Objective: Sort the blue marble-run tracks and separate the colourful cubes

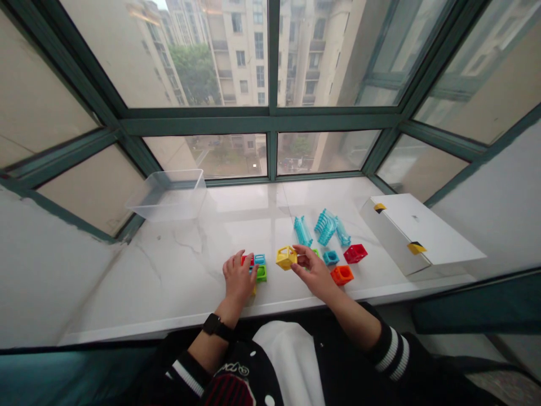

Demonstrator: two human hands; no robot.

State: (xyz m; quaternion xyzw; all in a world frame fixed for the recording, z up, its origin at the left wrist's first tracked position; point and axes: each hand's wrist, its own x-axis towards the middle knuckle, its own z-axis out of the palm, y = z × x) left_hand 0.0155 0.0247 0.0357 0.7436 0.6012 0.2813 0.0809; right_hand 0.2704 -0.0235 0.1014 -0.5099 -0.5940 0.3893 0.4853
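Note:
Between the fingertips of my right hand [311, 270] is a yellow cube block [286, 257] with open faces, held over the sill. My left hand [239, 276] rests on a cluster of joined blocks, its fingers curved around the near left side. In that cluster a blue block [260, 259], a green block [262, 274] and a red block [250, 260] show, with a bit of yellow under the hand; the rest is covered. Behind my right hand another green block peeks out. Close by on the right lie a blue cube [331, 257], an orange cube [342, 275] and a red cube [355, 254].
Clear blue track pieces [326, 226] lie beyond my right hand. A transparent plastic bin [173, 197] stands at the back left of the marble sill [177, 282]. On the right is a white box [422, 231] with yellow-black corner tabs. Green-framed windows enclose the sill.

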